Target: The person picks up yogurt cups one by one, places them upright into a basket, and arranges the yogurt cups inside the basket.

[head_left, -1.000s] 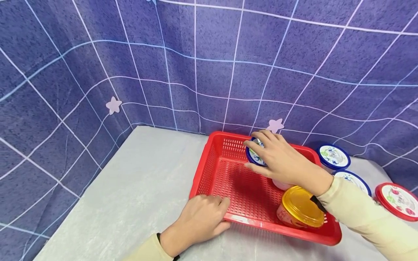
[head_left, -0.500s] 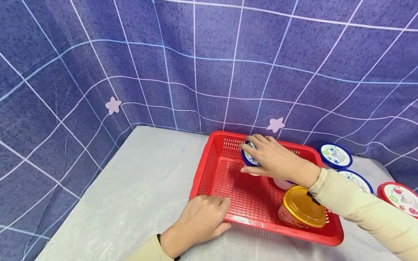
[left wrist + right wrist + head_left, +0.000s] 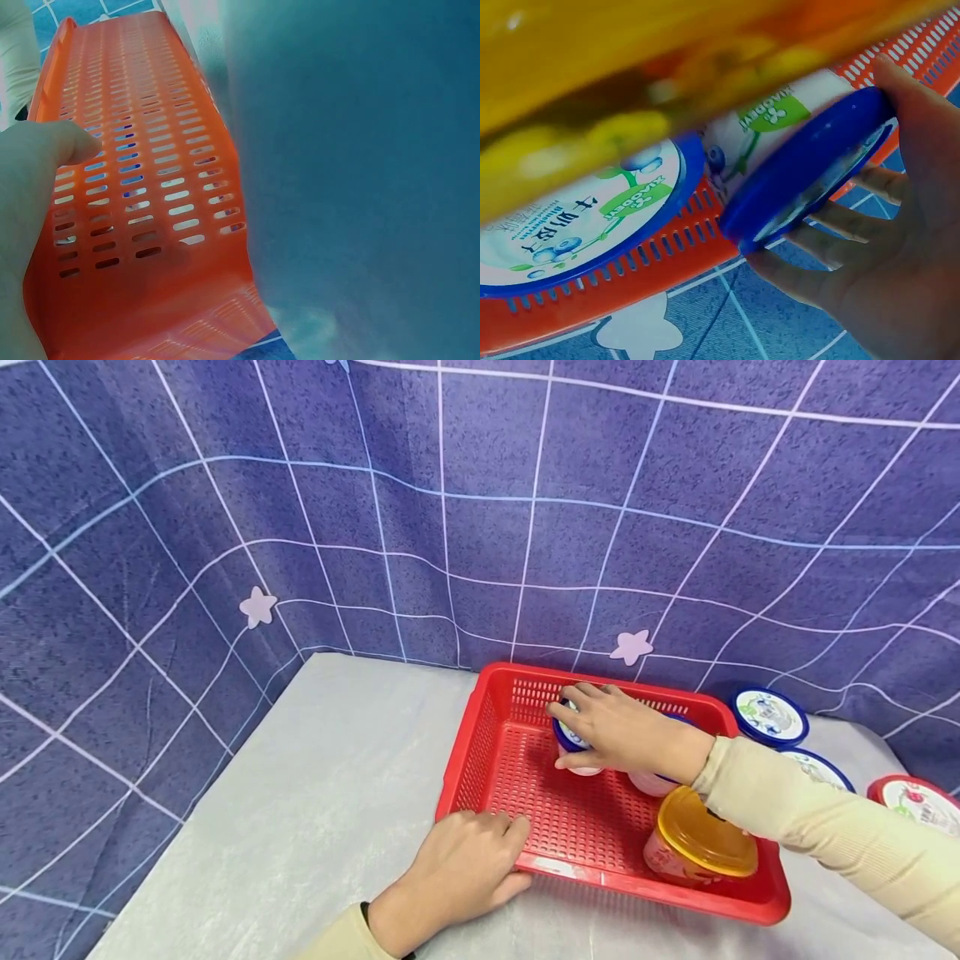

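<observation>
My right hand (image 3: 618,731) reaches into the red perforated basket (image 3: 457,777) and grips a small tub (image 3: 821,161) by its blue lid, thumb on one side and fingers on the other. The tub stands tilted in the right wrist view, its pale printed side showing. Beside it in the basket is a second blue-lidded tub (image 3: 649,784), partly under my wrist. A tub with a yellow lid (image 3: 708,835) sits at the basket's near right. My left hand (image 3: 468,860) holds the near left rim of the basket, its thumb (image 3: 75,142) against the slotted outer wall.
Right of the basket stand two more blue-lidded tubs, one at the back (image 3: 770,716) and one (image 3: 817,768) partly behind my sleeve. A red-lidded tub (image 3: 918,802) is at the far right. A purple gridded curtain (image 3: 480,527) hangs behind the grey tabletop (image 3: 322,777).
My right hand has moved left and toward me inside the basket, bringing the blue-lidded tub with it. The left hand keeps its place on the rim.
</observation>
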Available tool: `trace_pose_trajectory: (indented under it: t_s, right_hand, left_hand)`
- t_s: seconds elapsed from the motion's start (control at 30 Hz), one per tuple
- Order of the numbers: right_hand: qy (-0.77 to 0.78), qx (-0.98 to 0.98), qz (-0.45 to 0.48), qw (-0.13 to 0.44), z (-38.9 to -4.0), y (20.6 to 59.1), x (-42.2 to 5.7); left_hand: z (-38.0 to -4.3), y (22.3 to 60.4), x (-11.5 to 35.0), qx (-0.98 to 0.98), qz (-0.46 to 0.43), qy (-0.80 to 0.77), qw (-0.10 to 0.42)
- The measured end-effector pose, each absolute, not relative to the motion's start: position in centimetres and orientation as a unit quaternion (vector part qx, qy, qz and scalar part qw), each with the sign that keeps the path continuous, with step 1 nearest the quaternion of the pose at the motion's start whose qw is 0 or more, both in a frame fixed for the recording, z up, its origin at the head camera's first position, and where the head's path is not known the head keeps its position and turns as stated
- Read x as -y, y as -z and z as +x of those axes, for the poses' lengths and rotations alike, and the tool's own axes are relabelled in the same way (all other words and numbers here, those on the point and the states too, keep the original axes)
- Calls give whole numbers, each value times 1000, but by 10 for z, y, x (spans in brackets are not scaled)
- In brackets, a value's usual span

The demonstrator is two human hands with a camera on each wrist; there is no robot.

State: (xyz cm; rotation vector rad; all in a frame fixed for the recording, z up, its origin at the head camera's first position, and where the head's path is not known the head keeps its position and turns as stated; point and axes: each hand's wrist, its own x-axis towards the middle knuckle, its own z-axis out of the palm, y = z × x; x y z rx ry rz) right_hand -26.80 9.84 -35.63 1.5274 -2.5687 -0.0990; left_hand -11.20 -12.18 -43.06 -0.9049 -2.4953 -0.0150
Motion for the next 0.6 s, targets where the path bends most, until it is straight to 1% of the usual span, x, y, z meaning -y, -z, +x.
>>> trace_pose_trajectory:
  t_s: [0.17,0.47,0.6]
  right_hand:
    - [44,869,490,47,-269,358,-97]
    - [88,883,460,20,-270,362,-97]
    - [99,886,454,17,-267,360,-98]
  left_hand:
    - [-112,430,121,914,-329,5,238]
    - [-112,429,120,914,-329,5,236]
    - [-112,429,120,913,-329,6,241]
